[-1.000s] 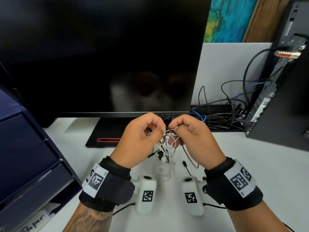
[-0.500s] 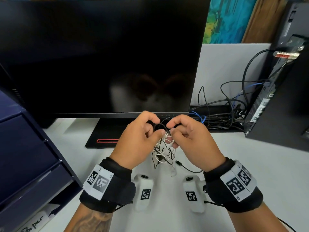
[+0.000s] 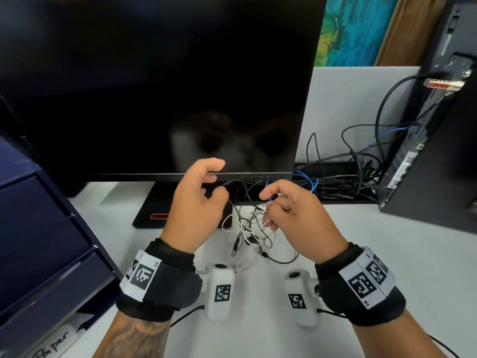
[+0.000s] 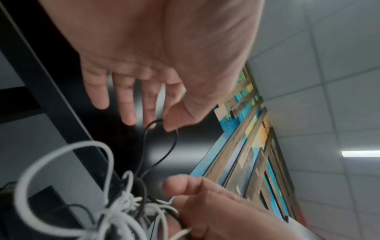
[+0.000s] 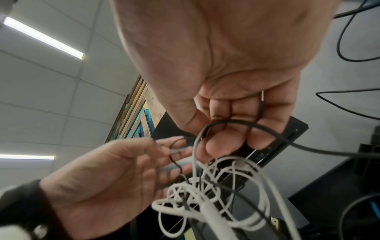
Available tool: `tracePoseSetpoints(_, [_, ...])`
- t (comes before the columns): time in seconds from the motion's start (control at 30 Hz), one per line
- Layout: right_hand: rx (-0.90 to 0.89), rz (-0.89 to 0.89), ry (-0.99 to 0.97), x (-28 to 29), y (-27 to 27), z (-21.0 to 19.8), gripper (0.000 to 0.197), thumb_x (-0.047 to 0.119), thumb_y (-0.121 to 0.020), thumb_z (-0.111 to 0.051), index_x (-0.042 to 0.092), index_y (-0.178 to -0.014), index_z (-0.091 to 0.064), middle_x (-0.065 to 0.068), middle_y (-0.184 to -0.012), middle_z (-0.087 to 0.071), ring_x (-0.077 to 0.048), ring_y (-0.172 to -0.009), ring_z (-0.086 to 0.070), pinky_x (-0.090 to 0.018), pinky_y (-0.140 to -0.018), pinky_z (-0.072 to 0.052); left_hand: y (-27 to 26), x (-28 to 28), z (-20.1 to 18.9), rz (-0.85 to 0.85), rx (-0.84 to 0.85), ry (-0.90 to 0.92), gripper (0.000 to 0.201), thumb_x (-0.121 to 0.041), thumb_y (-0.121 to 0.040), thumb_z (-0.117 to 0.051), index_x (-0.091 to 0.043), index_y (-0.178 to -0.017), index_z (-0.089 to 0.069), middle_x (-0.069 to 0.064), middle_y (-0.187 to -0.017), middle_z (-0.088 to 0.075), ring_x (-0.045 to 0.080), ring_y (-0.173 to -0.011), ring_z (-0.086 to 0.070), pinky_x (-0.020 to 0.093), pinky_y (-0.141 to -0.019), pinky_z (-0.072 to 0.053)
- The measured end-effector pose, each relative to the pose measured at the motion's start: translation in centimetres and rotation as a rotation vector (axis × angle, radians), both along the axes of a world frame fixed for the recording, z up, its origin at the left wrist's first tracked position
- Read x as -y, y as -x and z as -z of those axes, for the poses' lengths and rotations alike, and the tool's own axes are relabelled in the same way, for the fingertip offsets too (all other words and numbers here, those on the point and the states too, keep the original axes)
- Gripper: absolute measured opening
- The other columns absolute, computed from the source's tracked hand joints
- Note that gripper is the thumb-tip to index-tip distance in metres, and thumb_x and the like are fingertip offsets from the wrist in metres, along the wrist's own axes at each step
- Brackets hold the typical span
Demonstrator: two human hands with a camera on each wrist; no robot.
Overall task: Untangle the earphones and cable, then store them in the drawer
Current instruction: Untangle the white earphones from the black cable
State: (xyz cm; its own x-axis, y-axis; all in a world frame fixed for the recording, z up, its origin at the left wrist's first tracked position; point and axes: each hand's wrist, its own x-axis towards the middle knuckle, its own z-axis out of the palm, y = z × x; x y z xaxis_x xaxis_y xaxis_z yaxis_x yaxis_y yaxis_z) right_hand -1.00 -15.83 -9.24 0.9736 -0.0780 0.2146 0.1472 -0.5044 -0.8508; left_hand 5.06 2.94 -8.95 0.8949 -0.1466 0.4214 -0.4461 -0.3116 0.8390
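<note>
A knot of white earphone wire [image 3: 248,232] and thin black cable [image 3: 233,206] hangs between my hands above the white desk [image 3: 387,267]. My left hand [image 3: 220,193] pinches a loop of the black cable [image 4: 174,142] between thumb and forefinger [image 4: 174,116], its other fingers spread loosely. My right hand [image 3: 268,204] grips the top of the knot, with fingers [image 5: 224,139] curled round white and black strands. In the right wrist view the white wire [image 5: 205,199] bunches below the palm. A blue drawer unit [image 3: 38,241] stands at the left, its drawers shut.
A dark monitor [image 3: 154,86] on a black stand [image 3: 154,210] fills the space straight ahead. At the right stands a black computer tower [image 3: 438,164] with a mass of cables [image 3: 348,171] behind the desk. A slip of paper [image 3: 51,344] lies under the drawer unit.
My hands have drawn apart. The left hand has moved up and to the left, pulling a black loop out of the knot, which has spread wider below.
</note>
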Motion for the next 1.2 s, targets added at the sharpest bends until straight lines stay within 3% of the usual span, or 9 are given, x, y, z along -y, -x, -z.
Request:
tracePoseSetpoints(0.1, [0.029,-0.021,0.034,-0.5,0.1,0.0,0.019,0.008,-0.097,-0.054,0.023,-0.104,-0.062,0.0,-0.07,-0.073,-0.015,-0.067,-0.068,-0.046,-0.078,-0.058,0.6,0.6,-0.1,0.128,0.096,-0.2,0.046,-0.008,-0.088,-0.068,-0.03,-0.128,-0.062,-0.02,-0.126,-0.06,0.002,-0.121,-0.052,0.01,-0.1,-0.038])
tracePoseSetpoints(0.17, [0.047,-0.033,0.052,-0.7,0.3,-0.2,0.019,0.009,-0.097,-0.055,0.024,-0.105,-0.063,0.002,-0.07,-0.073,-0.015,-0.067,-0.067,-0.047,-0.078,-0.058,0.9,0.9,0.1,0.209,0.108,-0.351,0.043,-0.015,-0.089,-0.07,-0.034,-0.127,-0.064,-0.024,-0.121,-0.062,0.004,-0.118,-0.054,0.024,-0.104,-0.044])
tracePoseSetpoints(0.23, [0.058,-0.038,0.074,-0.7,0.4,-0.3,0.02,0.009,-0.097,-0.055,0.026,-0.104,-0.062,0.004,-0.071,-0.073,-0.015,-0.068,-0.067,-0.047,-0.078,-0.057,1.0,1.0,0.4,0.261,0.074,-0.388,0.034,-0.018,-0.089,-0.07,-0.036,-0.117,-0.067,-0.019,-0.106,-0.067,0.005,-0.105,-0.062,0.035,-0.095,-0.052])
tracePoseSetpoints(0.4, [0.052,-0.012,0.066,-0.3,0.3,-0.4,0.021,0.01,-0.095,-0.054,0.027,-0.104,-0.061,0.005,-0.072,-0.074,-0.021,-0.069,-0.068,-0.05,-0.079,-0.057,0.5,0.4,0.1,0.123,0.055,-0.282,0.012,-0.022,-0.092,-0.07,-0.032,-0.086,-0.073,-0.012,-0.077,-0.069,0.009,-0.073,-0.065,0.038,-0.075,-0.056])
tracePoseSetpoints(0.53, [0.048,-0.006,0.046,-0.1,0.2,-0.2,0.019,0.01,-0.096,-0.054,0.027,-0.104,-0.061,0.005,-0.072,-0.074,-0.018,-0.073,-0.071,-0.05,-0.081,-0.058,0.6,0.0,-0.4,0.168,0.024,-0.205,0.015,-0.017,-0.093,-0.069,-0.03,-0.094,-0.074,-0.018,-0.077,-0.068,0.004,-0.071,-0.063,0.023,-0.073,-0.053])
tracePoseSetpoints(0.63, [0.023,0.002,0.041,0.0,0.1,0.0,0.021,0.01,-0.097,-0.052,0.027,-0.103,-0.061,0.006,-0.073,-0.074,-0.016,-0.075,-0.072,-0.049,-0.082,-0.058,0.6,0.0,-1.1,0.043,0.13,0.066,0.014,-0.006,-0.093,-0.067,-0.018,-0.096,-0.075,-0.009,-0.075,-0.067,0.004,-0.066,-0.06,0.016,-0.069,-0.05])
tracePoseSetpoints(0.8, [0.003,0.025,0.065,0.5,-0.2,0.2,0.02,0.011,-0.097,-0.052,0.028,-0.104,-0.06,0.006,-0.073,-0.075,-0.016,-0.075,-0.072,-0.047,-0.085,-0.057,-0.1,-0.9,-1.3,-0.117,0.11,0.387,0.014,-0.006,-0.098,-0.062,-0.016,-0.103,-0.071,-0.001,-0.084,-0.067,0.01,-0.071,-0.063,0.032,-0.072,-0.059])
tracePoseSetpoints(1.0, [0.01,0.03,0.054,0.3,-0.2,0.1,0.02,0.011,-0.097,-0.053,0.029,-0.104,-0.06,0.004,-0.072,-0.074,-0.016,-0.071,-0.07,-0.049,-0.082,-0.059,0.1,-0.9,-1.3,-0.064,0.162,0.029,0.025,-0.013,-0.092,-0.071,-0.021,-0.115,-0.069,-0.008,-0.108,-0.069,0.005,-0.104,-0.065,0.014,-0.093,-0.047])
tracePoseSetpoints(1.2, [0.044,-0.004,0.075,-0.3,0.1,0.0,0.017,0.011,-0.096,-0.056,0.026,-0.103,-0.062,0.005,-0.071,-0.074,-0.012,-0.068,-0.069,-0.048,-0.077,-0.058,1.2,1.6,0.5,0.227,0.067,-0.317,0.027,-0.026,-0.09,-0.074,-0.034,-0.115,-0.07,-0.021,-0.103,-0.071,0.003,-0.108,-0.064,0.035,-0.099,-0.05])
